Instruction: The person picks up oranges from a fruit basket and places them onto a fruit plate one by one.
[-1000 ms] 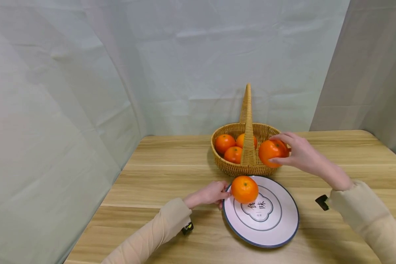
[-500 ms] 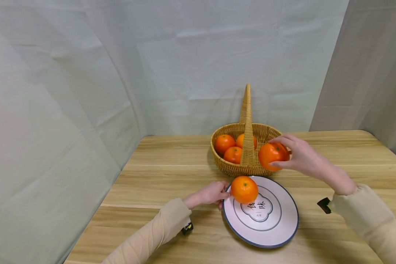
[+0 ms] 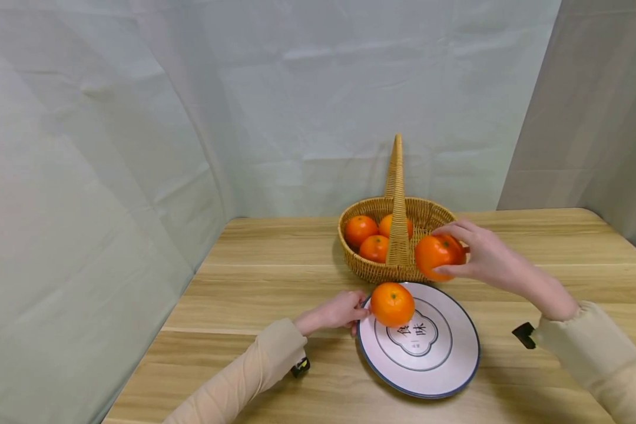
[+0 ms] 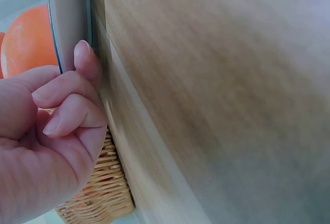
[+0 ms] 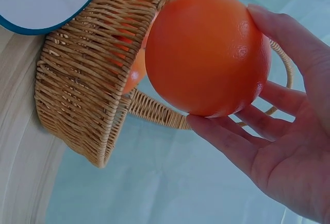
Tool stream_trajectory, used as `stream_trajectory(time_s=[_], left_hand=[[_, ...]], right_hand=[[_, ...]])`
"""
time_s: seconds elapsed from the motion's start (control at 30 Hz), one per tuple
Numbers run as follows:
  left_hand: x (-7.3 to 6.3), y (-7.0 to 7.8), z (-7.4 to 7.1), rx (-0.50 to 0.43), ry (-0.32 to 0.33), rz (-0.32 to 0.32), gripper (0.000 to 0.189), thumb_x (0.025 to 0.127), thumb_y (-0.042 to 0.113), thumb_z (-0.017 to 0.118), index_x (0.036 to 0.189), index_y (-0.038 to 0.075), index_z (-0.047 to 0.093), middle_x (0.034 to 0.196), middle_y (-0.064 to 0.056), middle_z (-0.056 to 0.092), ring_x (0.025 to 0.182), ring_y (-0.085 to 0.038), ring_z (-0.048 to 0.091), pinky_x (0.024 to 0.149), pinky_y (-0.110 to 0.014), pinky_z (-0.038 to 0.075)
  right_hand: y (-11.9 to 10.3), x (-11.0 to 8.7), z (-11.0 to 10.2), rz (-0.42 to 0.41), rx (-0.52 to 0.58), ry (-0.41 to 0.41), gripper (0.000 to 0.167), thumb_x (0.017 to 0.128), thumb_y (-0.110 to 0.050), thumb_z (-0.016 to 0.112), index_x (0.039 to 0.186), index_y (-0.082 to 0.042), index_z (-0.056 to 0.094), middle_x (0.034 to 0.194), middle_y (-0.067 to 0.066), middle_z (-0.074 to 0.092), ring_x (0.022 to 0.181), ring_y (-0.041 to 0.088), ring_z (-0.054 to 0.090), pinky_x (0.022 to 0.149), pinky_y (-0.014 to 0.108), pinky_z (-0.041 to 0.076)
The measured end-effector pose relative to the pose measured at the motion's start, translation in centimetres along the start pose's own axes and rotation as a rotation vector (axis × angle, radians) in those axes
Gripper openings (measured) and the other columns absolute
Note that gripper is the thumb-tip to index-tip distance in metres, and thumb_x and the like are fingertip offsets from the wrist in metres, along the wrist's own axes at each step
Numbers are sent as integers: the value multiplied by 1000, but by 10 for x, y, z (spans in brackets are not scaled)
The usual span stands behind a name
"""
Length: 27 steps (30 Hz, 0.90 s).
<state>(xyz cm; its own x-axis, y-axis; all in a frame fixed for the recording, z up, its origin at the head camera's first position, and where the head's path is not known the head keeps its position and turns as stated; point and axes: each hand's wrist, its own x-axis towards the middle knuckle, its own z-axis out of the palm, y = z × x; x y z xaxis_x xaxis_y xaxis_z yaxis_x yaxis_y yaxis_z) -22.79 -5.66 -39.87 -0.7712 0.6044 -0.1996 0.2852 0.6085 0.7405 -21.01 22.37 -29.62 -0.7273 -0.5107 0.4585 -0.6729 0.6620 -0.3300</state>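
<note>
My right hand [image 3: 487, 256] grips an orange [image 3: 436, 257] between thumb and fingers, at the right front of the wicker basket [image 3: 368, 270]. In the right wrist view this orange [image 5: 206, 54] hangs clear of the fruit in the basket. With thumb and curled fingers, my left hand [image 3: 341, 310] holds the left rim of a white, blue-edged plate [image 3: 429, 380]. The left wrist view shows the plate's edge [image 4: 72, 23] at those fingers. Another orange [image 3: 393, 304] lies on the plate, near its upper left rim.
Several oranges [image 3: 361, 231] sit in the left half of the basket, behind and left of its tall arched handle [image 3: 398, 194]. The basket stands just beyond the plate on a wooden table [image 3: 244, 282]. A pale cloth [image 3: 318, 106] hangs behind the table.
My right hand, with the orange in its grip, has come slightly lower and nearer to me at the basket's right front. The left hand, plate and basket look unmoved.
</note>
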Motion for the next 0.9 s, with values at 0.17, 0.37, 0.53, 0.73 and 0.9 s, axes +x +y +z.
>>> stream_trajectory(time_s=[0.17, 0.37, 0.53, 0.73, 0.9], left_hand=[[0, -1, -1, -6, -2, -2, 7, 91, 3, 53, 87, 3, 47, 56, -6, 50, 43, -13, 52, 39, -18, 36], [-1, -1, -1, -1, 0, 2, 7, 91, 4, 53, 87, 3, 47, 55, -7, 50, 43, -14, 52, 39, -19, 37], [-2, 0, -1, 2, 4, 13, 7, 90, 3, 53, 87, 3, 47, 55, -6, 50, 43, -13, 52, 39, -18, 36], [-2, 0, -1, 5, 3, 16, 7, 90, 4, 53, 87, 3, 47, 55, -6, 50, 43, -13, 52, 39, -17, 35], [-3, 0, -1, -2, 2, 15, 6, 90, 3, 53, 88, 3, 48, 54, -6, 51, 43, -13, 52, 38, -17, 35]], right_hand=[[-4, -2, 0, 13, -1, -12, 55, 65, -21, 82, 111, -2, 57, 103, 10, 53, 82, 22, 53, 64, 35, 49], [-4, -5, 3, 7, 7, -24, 56, 65, -21, 83, 110, -3, 57, 103, 9, 54, 84, 23, 53, 65, 35, 49], [-2, -8, 4, 16, 27, -39, 55, 65, -23, 82, 111, -4, 58, 103, 7, 54, 83, 21, 53, 61, 31, 49], [-4, -10, 6, 21, 57, -59, 55, 66, -24, 82, 111, -3, 58, 104, 11, 54, 83, 24, 54, 60, 30, 49], [-2, -13, 12, -5, 47, -58, 55, 65, -22, 82, 111, -3, 58, 103, 9, 54, 83, 22, 54, 60, 28, 49]])
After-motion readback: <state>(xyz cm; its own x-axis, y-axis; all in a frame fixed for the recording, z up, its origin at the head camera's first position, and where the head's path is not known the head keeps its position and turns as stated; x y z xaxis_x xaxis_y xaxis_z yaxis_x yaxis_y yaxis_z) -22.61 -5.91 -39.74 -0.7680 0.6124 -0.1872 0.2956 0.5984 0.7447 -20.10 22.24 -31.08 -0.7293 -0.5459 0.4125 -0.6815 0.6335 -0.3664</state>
